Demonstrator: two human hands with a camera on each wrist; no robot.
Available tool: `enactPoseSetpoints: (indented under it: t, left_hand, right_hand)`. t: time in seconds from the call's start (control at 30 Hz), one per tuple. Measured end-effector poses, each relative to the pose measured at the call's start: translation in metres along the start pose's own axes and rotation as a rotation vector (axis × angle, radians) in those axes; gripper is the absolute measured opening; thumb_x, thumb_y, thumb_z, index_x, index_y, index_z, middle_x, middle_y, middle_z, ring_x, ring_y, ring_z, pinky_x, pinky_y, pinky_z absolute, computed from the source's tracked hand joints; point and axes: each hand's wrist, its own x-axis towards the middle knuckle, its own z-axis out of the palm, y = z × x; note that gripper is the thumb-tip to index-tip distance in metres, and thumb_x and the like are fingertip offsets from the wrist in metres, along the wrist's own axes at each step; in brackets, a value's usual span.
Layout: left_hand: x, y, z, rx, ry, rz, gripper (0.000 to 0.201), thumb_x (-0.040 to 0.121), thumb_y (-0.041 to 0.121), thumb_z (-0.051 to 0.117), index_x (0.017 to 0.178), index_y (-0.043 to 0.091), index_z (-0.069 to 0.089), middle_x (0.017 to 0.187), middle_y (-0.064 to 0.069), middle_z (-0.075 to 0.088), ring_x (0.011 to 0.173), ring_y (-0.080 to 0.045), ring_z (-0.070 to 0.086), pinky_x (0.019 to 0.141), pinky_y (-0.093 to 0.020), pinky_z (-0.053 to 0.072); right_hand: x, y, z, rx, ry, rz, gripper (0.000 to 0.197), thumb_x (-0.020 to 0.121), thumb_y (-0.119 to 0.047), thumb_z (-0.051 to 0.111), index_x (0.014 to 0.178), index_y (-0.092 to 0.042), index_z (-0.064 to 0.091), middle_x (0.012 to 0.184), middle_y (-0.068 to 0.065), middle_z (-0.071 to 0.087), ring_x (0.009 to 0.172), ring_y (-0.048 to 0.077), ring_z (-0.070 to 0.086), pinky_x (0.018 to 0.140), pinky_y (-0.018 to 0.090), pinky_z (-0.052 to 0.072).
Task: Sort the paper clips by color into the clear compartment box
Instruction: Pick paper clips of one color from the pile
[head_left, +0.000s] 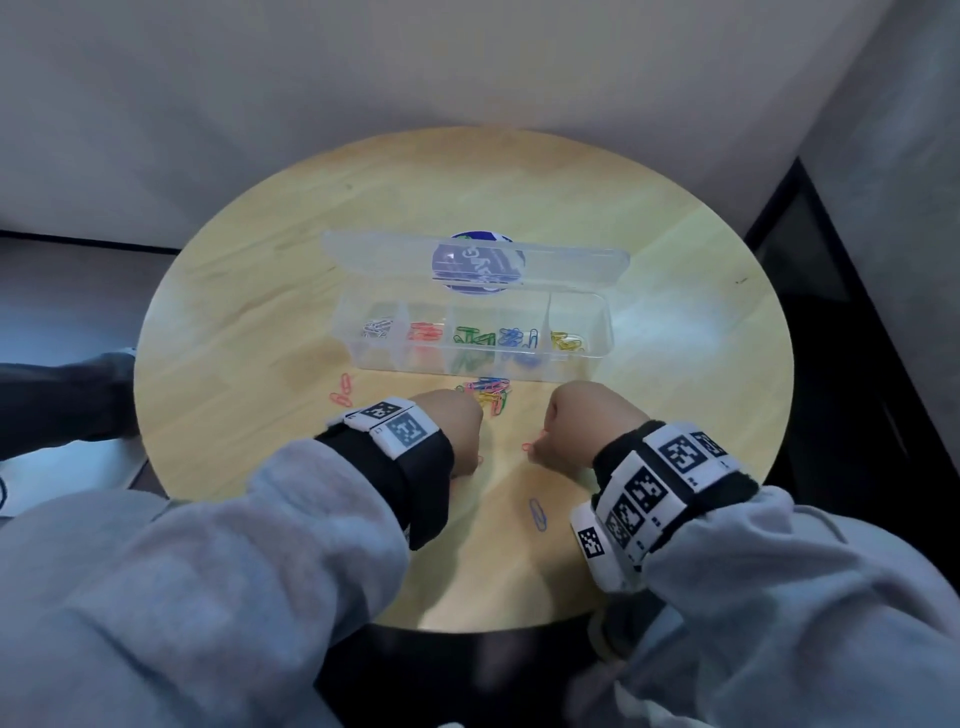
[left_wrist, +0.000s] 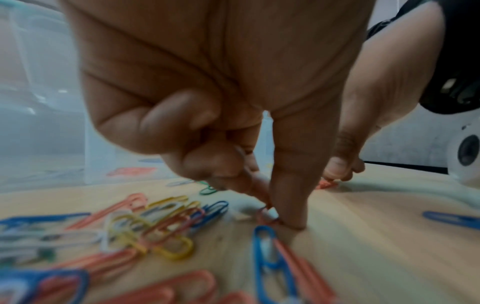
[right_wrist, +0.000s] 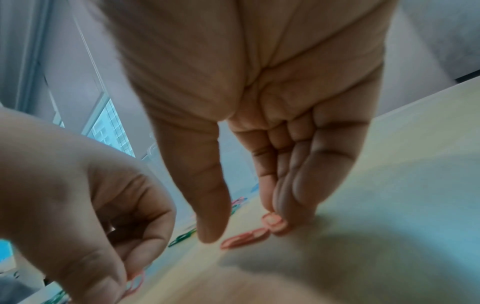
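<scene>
The clear compartment box (head_left: 605, 312) stands open mid-table, holding silver, red, green, blue with white, and yellow clips in separate sections. A mixed pile of paper clips (head_left: 488, 392) lies just in front of it. My left hand (head_left: 460, 434) is beside that pile, and its thumb and forefinger (left_wrist: 288, 205) pinch a red clip (left_wrist: 266, 216) against the table. My right hand (head_left: 563, 431) points straight fingers down onto another red clip (right_wrist: 272, 222), with the thumb (right_wrist: 211, 216) a little apart from it.
Two red clips (head_left: 342, 392) lie to the left of the pile and a blue clip (head_left: 538, 514) lies near the table's front edge. The box's lid (head_left: 363, 249) leans back over a round blue sticker (head_left: 478, 262). The round wooden table (head_left: 701, 395) sits near a wall corner.
</scene>
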Motion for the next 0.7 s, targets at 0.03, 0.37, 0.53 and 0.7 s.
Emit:
enactPoseSetpoints:
  t: [0.03, 0.37, 0.53, 0.7]
  left_hand:
    - [-0.001, -0.001, 0.0, -0.007, -0.014, -0.001, 0.026, 0.085, 0.022, 0.061, 0.105, 0.008, 0.068, 0.092, -0.004, 0.063, 0.085, -0.021, 0.058, 0.067, -0.027, 0.041]
    - [-0.014, -0.035, -0.017, -0.828, -0.043, 0.077, 0.019, 0.081, 0.011, 0.069, 0.067, 0.017, 0.059, 0.056, 0.003, 0.056, 0.048, -0.006, 0.048, 0.05, -0.013, 0.042]
    - [-0.016, -0.049, -0.029, -1.22, -0.025, 0.034, 0.027, 0.085, -0.004, 0.058, 0.062, 0.01, 0.054, 0.049, 0.003, 0.058, 0.04, -0.004, 0.046, 0.041, -0.012, 0.038]
    - [-0.019, -0.052, -0.028, -1.453, 0.003, 0.058, 0.03, 0.078, -0.012, 0.055, 0.06, 0.008, 0.044, 0.048, -0.001, 0.061, 0.04, -0.006, 0.052, 0.042, -0.012, 0.043]
  right_hand:
    - [0.0, -0.002, 0.0, 0.0, 0.005, -0.009, 0.037, 0.081, -0.038, 0.066, 0.104, -0.01, 0.061, 0.105, 0.005, 0.064, 0.093, 0.022, 0.059, 0.073, 0.025, 0.043]
    - [-0.002, -0.011, -0.003, -0.124, -0.044, -0.125, 0.033, 0.088, -0.03, 0.06, 0.11, -0.007, 0.063, 0.114, 0.009, 0.064, 0.106, 0.025, 0.06, 0.086, 0.029, 0.047]
    - [-0.002, -0.014, -0.004, -0.196, -0.101, -0.176, 0.032, 0.093, -0.029, 0.052, 0.113, -0.006, 0.062, 0.117, 0.01, 0.063, 0.107, 0.026, 0.058, 0.092, 0.033, 0.047]
    - [-0.004, -0.013, -0.001, -0.211, -0.121, -0.186, 0.029, 0.092, -0.025, 0.051, 0.112, -0.007, 0.062, 0.115, 0.009, 0.063, 0.098, 0.024, 0.056, 0.087, 0.03, 0.047]
